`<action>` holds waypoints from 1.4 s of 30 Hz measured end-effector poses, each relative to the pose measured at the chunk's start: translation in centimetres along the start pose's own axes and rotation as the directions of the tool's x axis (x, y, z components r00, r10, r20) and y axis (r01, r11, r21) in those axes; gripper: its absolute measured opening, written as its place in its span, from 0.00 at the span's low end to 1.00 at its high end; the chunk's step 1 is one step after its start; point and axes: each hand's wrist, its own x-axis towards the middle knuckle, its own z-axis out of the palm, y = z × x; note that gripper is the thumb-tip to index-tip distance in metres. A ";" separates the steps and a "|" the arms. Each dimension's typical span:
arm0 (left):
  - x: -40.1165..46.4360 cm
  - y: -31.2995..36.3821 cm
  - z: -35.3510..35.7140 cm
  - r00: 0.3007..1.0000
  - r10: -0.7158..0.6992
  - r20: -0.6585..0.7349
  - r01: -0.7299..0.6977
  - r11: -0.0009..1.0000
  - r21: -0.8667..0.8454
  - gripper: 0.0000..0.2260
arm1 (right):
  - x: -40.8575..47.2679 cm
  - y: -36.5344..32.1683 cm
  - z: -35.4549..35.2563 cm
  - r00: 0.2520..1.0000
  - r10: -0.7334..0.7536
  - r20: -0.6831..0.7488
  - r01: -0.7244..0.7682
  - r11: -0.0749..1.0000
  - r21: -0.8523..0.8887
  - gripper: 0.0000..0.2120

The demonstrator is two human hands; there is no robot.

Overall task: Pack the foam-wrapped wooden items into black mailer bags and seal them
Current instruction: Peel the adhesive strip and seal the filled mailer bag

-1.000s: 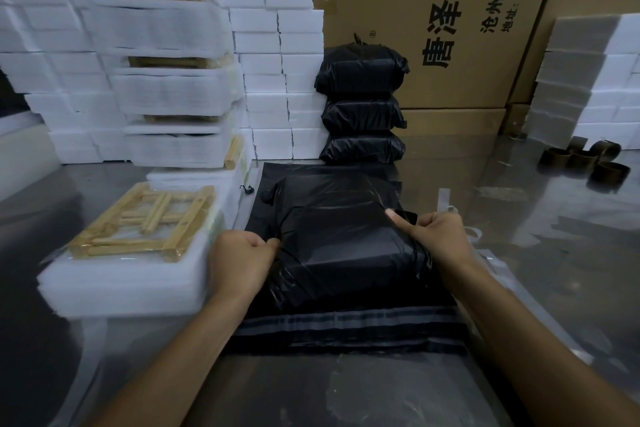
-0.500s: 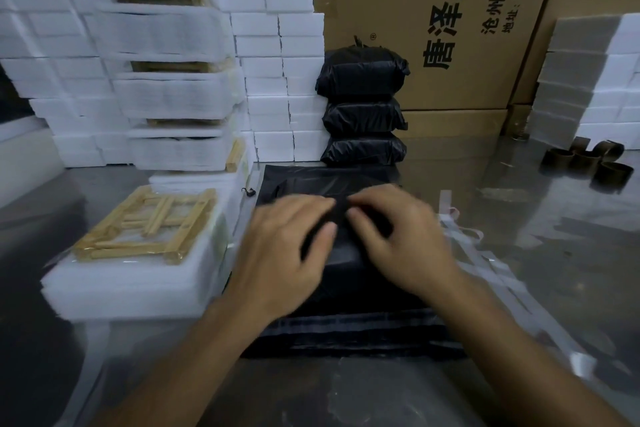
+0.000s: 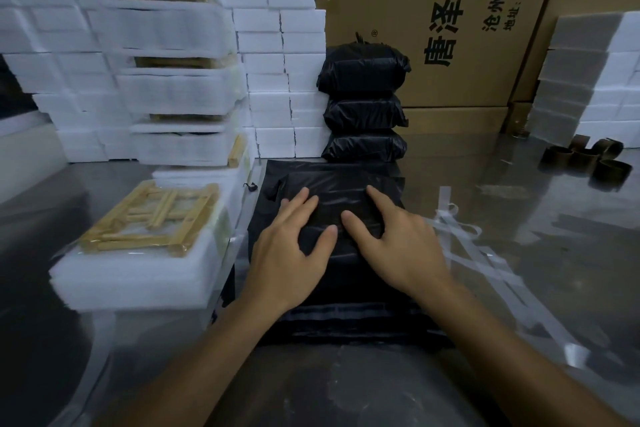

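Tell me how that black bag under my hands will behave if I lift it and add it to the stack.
The packed mailer bag probably lifts as one firm block, since it holds a boxy shape under both flat hands: left hand, right hand. Its glossy film looks slippery. The three stacked bags bulge, so a fourth could slide off.

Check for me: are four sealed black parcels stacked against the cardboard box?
No, the stack of sealed parcels against the cardboard box holds three.
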 end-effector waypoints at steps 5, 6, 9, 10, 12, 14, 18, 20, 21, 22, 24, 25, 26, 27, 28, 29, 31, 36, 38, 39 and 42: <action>-1.4 -1.1 -0.5 0.976 -0.210 0.063 0.216 0.970 -0.109 0.34 | -0.4 0.8 0.4 0.994 0.085 -0.070 -0.076 0.989 0.124 0.43; -1.5 -1.2 -0.6 0.971 -0.227 0.070 0.233 0.968 -0.092 0.36 | -0.4 1.0 0.3 0.995 0.088 -0.051 -0.080 0.985 0.150 0.45; -1.8 -0.8 -0.8 0.970 -0.241 0.024 0.241 0.971 -0.002 0.43 | -0.6 1.6 -0.1 0.997 0.076 0.014 -0.078 0.969 0.236 0.50; -1.8 -0.8 -0.8 0.969 -0.245 0.009 0.245 0.969 0.014 0.44 | -0.7 2.0 -0.3 0.996 0.071 0.046 -0.081 0.955 0.285 0.48; -1.7 -0.9 -0.8 0.968 -0.249 -0.011 0.249 0.968 0.036 0.45 | -0.8 3.0 -0.9 0.987 0.046 0.154 -0.105 0.909 0.404 0.34; -1.7 -1.0 -1.0 0.966 -0.258 -0.019 0.258 0.965 0.049 0.45 | -0.7 4.0 -1.2 0.963 0.001 0.268 -0.131 0.873 0.470 0.26; -1.7 -1.4 -1.0 0.961 -0.276 0.035 0.276 0.961 -0.002 0.41 | -0.2 5.4 -1.3 0.927 -0.078 0.367 -0.092 0.901 0.425 0.41; -1.8 -1.4 -1.2 0.957 -0.285 0.052 0.286 0.958 -0.015 0.37 | -0.1 5.5 -1.4 0.913 -0.086 0.399 -0.074 0.927 0.367 0.48; -1.8 -1.4 -1.3 0.953 -0.295 0.069 0.296 0.955 -0.014 0.36 | 0.0 5.5 -1.5 0.909 -0.084 0.409 -0.071 0.934 0.351 0.49; -1.8 -1.4 -1.4 0.949 -0.304 0.087 0.306 0.952 -0.013 0.35 | 0.1 5.5 -1.6 0.906 -0.083 0.414 -0.071 0.937 0.343 0.48; -1.8 -1.3 -1.4 0.939 -0.322 0.118 0.327 0.945 -0.024 0.35 | 0.0 5.4 -1.6 0.908 -0.086 0.409 -0.062 0.940 0.335 0.46; -1.8 -1.3 -1.4 0.934 -0.333 0.132 0.341 0.939 -0.038 0.35 | -0.1 5.4 -1.6 0.912 -0.081 0.402 -0.065 0.939 0.338 0.46; -1.8 -1.2 -1.3 0.926 -0.349 0.145 0.360 0.931 -0.062 0.35 | -0.2 5.4 -1.6 0.916 -0.076 0.393 -0.071 0.935 0.347 0.45; -1.8 -1.2 -1.3 0.917 -0.367 0.157 0.385 0.917 -0.102 0.35 | -0.3 5.2 -1.5 0.921 -0.079 0.382 -0.072 0.928 0.366 0.43; -1.8 -1.1 -1.2 0.909 -0.382 0.168 0.408 0.899 -0.159 0.34 | -0.4 5.1 -1.5 0.926 -0.089 0.366 -0.065 0.919 0.388 0.41; -1.8 -0.9 -1.3 0.904 -0.390 0.176 0.424 0.875 -0.234 0.32 | -0.5 4.9 -1.5 0.936 -0.106 0.336 -0.041 0.914 0.404 0.39; -1.6 -0.5 -1.3 0.903 -0.384 0.194 0.430 0.804 -0.411 0.28 | -0.6 4.6 -1.5 0.956 -0.141 0.256 0.016 0.900 0.435 0.35; -1.2 1.0 -1.3 0.890 -0.349 0.293 0.433 0.451 -0.780 0.20 | -1.0 2.3 -2.1 0.995 -0.080 0.055 0.005 0.610 0.792 0.27; -1.1 1.5 -1.1 0.885 -0.344 0.312 0.425 0.328 -0.844 0.17 | -1.2 1.4 -1.9 0.998 -0.004 0.060 -0.052 0.418 0.907 0.27; -1.0 1.8 -1.0 0.879 -0.356 0.317 0.424 0.281 -0.861 0.17 | -1.3 1.0 -1.7 0.995 0.007 0.095 -0.094 0.278 0.956 0.27; -0.8 2.4 -0.4 0.866 -0.403 0.297 0.404 0.214 -0.889 0.19 | -1.8 -0.2 -1.0 0.984 0.103 0.145 -0.144 -0.012 0.989 0.26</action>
